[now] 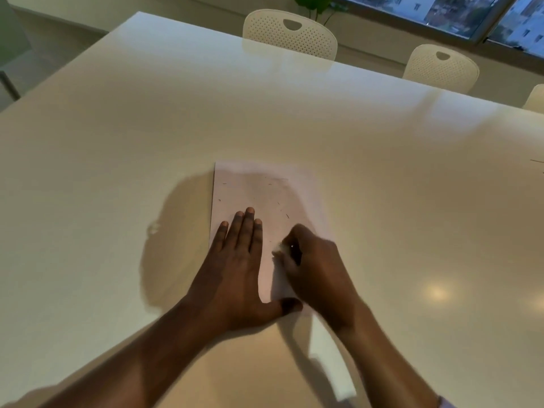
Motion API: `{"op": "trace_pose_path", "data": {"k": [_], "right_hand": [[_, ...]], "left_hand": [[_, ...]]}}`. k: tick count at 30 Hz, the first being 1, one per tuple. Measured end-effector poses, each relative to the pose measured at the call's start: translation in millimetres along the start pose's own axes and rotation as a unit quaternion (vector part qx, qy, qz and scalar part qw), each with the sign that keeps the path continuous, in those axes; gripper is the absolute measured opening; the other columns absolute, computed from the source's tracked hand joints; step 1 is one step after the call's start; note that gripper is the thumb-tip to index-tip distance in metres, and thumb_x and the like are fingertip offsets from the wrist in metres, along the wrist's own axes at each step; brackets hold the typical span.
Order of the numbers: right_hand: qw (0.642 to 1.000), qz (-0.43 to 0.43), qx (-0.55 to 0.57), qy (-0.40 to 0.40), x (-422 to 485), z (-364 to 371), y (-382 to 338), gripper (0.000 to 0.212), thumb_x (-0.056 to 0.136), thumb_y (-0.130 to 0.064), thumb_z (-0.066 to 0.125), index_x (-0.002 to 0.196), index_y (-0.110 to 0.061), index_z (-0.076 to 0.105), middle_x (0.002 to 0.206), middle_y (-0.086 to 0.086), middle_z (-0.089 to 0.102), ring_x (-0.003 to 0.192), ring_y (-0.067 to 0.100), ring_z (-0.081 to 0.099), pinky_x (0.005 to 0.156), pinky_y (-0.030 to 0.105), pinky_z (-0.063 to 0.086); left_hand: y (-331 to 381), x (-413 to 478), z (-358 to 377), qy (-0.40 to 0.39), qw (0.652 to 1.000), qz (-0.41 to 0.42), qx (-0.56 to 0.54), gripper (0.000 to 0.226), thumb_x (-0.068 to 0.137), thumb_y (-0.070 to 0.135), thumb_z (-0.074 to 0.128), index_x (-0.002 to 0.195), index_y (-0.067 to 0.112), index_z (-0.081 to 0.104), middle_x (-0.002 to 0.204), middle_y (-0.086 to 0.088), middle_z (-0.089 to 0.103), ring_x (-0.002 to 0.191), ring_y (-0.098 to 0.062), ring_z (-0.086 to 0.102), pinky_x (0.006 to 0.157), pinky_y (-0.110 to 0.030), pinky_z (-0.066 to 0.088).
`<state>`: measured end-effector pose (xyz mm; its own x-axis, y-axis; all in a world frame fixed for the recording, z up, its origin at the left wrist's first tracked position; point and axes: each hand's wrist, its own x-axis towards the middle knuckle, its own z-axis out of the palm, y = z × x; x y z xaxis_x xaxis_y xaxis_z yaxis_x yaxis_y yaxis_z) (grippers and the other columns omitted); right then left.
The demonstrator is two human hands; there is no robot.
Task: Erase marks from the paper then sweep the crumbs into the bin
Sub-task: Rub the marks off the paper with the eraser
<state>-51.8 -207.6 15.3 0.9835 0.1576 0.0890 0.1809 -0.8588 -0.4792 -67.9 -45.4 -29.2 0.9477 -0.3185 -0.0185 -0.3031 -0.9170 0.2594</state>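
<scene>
On the pale counter (117, 172) in front of me, I see a sheet of paper (259, 187) lying flat, its long side running away from the camera. The left hand (235, 266) rests palm down on the near left part of the sheet. Its fingers (249, 228) are straight and close together, pointing away, and the thumb stretches right along the sheet's near edge. The right hand (315, 260) sits just beside it over the right half of the paper, blurred. Its fingers (294, 235) are curled round a small white eraser (278, 248), whose tip shows at the left of the fist, between the two hands. I cannot tell through the blur whether the tip touches the sheet. Short dark flecks (287, 215) are scattered over the far half of the paper, beyond both sets of fingertips; whether they are pencil marks or crumbs I cannot say. Past the counter's far edge stand perforated cream chairs (290, 33), with a window (471, 13) behind them at the top right.
</scene>
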Motion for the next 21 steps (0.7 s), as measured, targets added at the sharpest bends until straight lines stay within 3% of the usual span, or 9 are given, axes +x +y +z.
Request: {"op": "trace_pose_path", "data": {"k": [4,7,9,12,16,19,21], "right_hand": [[1.0,0.02,0.009,0.019,40.7,11.9,-9.9,0.012,0.095,-0.026,0.064,0.1,-0.017,0.059,0.085,-0.003,0.065,0.074,0.013,0.063,0.068,0.027,0.056],[0.997,0.068,0.028,0.02,104.4,13.0,-12.8,0.011,0.096,-0.023,0.061,0.102,-0.013,0.061,0.098,0.009,0.07,0.082,0.024,0.066,0.074,0.039,0.06],[0.996,0.083,0.016,0.018,130.9,10.0,-14.2,0.014,0.096,-0.022,0.061,0.104,-0.01,0.063,0.105,0.013,0.07,0.086,0.026,0.066,0.076,0.039,0.06],[0.997,0.083,0.006,-0.007,124.0,2.6,-13.8,0.021,0.096,-0.026,0.064,0.108,-0.01,0.063,0.105,0.009,0.068,0.086,0.023,0.062,0.068,0.031,0.053],[0.997,0.018,-0.029,-0.064,25.9,-10.6,-2.1,0.009,0.096,-0.031,0.062,0.097,-0.023,0.058,0.085,-0.007,0.061,0.07,0.005,0.059,0.056,0.012,0.04],[0.997,0.016,-0.017,-0.073,-29.2,-19.4,-1.6,0.014,0.093,-0.032,0.064,0.085,-0.032,0.052,0.073,-0.014,0.06,0.063,-0.001,0.057,0.051,0.013,0.039],[0.999,0.017,-0.016,-0.048,-20.3,-15.5,-0.3,0.013,0.093,-0.029,0.064,0.085,-0.029,0.054,0.072,-0.014,0.06,0.063,-0.001,0.056,0.052,0.013,0.04]], "left_hand": [[-1.5,-0.9,2.0,0.003,1.0,0.005,-0.009,0.142,0.058,0.109,0.006,0.154,0.01,-0.029,0.16,-0.01,-0.042,0.149,-0.022,-0.038,0.127,-0.046,-0.011],[-0.4,-1.6,0.7,0.0,1.0,0.004,-0.015,0.139,0.06,0.108,0.01,0.152,0.013,-0.033,0.16,-0.007,-0.043,0.148,-0.021,-0.039,0.128,-0.048,-0.008],[0.9,-0.7,-1.9,-0.011,1.0,0.002,-0.004,0.14,0.06,0.108,0.009,0.152,0.012,-0.034,0.159,-0.008,-0.044,0.148,-0.024,-0.039,0.127,-0.05,-0.006],[1.3,-1.3,-3.7,-0.018,1.0,0.001,0.004,0.14,0.059,0.108,0.007,0.153,0.011,-0.033,0.159,-0.009,-0.044,0.149,-0.026,-0.038,0.127,-0.051,-0.005],[1.2,-0.4,-1.9,-0.014,1.0,-0.004,0.014,0.143,0.056,0.107,0.003,0.154,0.008,-0.028,0.16,-0.013,-0.041,0.15,-0.028,-0.036,0.127,-0.05,-0.007],[1.0,2.3,-0.5,-0.001,1.0,-0.004,0.015,0.14,0.056,0.102,-0.007,0.157,0.006,-0.021,0.163,-0.015,-0.035,0.151,-0.028,-0.033,0.127,-0.05,-0.007],[0.8,1.3,0.3,0.0,1.0,0.001,0.011,0.14,0.057,0.103,-0.006,0.157,0.007,-0.02,0.164,-0.015,-0.033,0.152,-0.028,-0.031,0.127,-0.049,-0.008]]}}
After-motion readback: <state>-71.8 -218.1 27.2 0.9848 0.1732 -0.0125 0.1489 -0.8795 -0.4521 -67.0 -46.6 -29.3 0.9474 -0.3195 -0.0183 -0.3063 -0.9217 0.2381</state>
